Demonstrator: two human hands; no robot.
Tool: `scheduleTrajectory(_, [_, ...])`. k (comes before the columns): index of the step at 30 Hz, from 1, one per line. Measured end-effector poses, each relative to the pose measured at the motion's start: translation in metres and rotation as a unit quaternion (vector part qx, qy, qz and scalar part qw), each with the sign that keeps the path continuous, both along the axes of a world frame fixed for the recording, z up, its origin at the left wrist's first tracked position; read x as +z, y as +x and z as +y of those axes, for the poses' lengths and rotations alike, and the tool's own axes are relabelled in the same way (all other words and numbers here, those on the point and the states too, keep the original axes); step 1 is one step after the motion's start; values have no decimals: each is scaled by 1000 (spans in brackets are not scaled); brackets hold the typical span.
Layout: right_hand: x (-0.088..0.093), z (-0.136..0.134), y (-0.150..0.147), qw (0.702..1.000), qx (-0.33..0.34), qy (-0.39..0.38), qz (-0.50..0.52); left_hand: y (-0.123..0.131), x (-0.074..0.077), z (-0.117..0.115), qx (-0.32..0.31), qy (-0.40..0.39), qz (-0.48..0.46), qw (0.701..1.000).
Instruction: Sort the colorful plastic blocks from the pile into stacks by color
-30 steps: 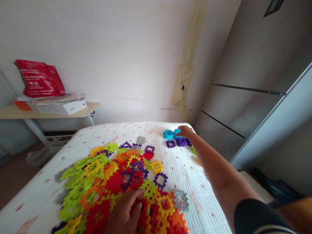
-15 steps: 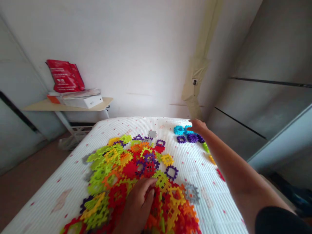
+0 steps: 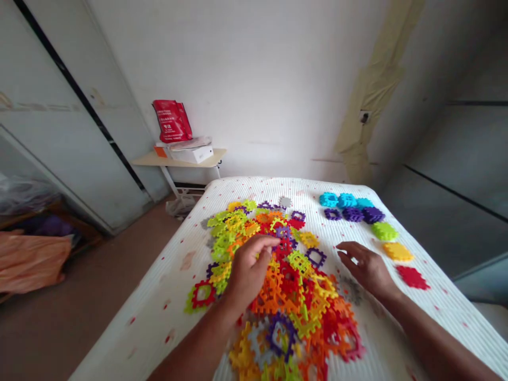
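your right hand (image 3: 367,269) has just come back from the far corner of the bed, where it was at the cyan pieces, and now hovers open just right of the heap, palm down, fingers spread, holding nothing that you can see. your left hand (image 3: 251,267) rests on the near left of the heap with its fingers curled over the pieces; the back of the hand hides the fingertips, so you cannot tell whether it grips anything. the heap of interlocking plastic waffle blocks (image 3: 288,286) lies in the middle of a mattress with a white ribbed cover (image 3: 178,296), a jumble of red, orange, yellow, lime, purple and gray. a gray block (image 3: 351,290) lies under your right hand at the heap's edge. toward the far right of the mattress, apart from the heap, sit separate groups: cyan blocks (image 3: 340,200), purple blocks (image 3: 353,214) just nearer you, then a lime stack (image 3: 384,231), a yellow stack (image 3: 397,252) and a red stack (image 3: 413,277) running down the right side. beyond the bed, a small side table (image 3: 214,154) against the wall carries a white box (image 3: 192,154) and a red bag (image 3: 172,120).
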State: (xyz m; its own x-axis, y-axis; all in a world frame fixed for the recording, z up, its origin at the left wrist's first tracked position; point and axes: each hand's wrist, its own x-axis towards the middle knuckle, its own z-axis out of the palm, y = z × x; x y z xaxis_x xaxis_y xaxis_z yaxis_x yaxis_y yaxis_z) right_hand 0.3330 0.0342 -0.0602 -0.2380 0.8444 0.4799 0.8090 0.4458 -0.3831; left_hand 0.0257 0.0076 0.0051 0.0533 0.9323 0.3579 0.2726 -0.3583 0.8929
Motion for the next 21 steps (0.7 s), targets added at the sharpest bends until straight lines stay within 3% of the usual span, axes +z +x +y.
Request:
scheduleTrajectory(4, [-20, -11, 10, 993, -81, -41, 69, -40, 12, 1, 96, -41, -68, 992])
scheduleTrajectory(6, [-24, -9, 13, 987, -115, -55, 99, -53, 6, -7, 111, -45, -48, 992])
scheduleTrajectory(10, [-23, -3, 13, 978, -148, -78, 123, -68, -20, -21, 104, -11, 59, 993])
scheduleTrajectory(13, [-21, -1, 12, 975, -168, -75, 126, -78, -34, -20, 158, 4, 85, 984])
scheduleTrajectory(16, [-23, 0, 13, 972, -181, -73, 131, -91, -38, -16, 209, 3, 66, 976])
scheduleTrajectory(21, [-25, 0, 13, 968, -187, -81, 147, -105, -40, -12, 236, -9, 38, 971])
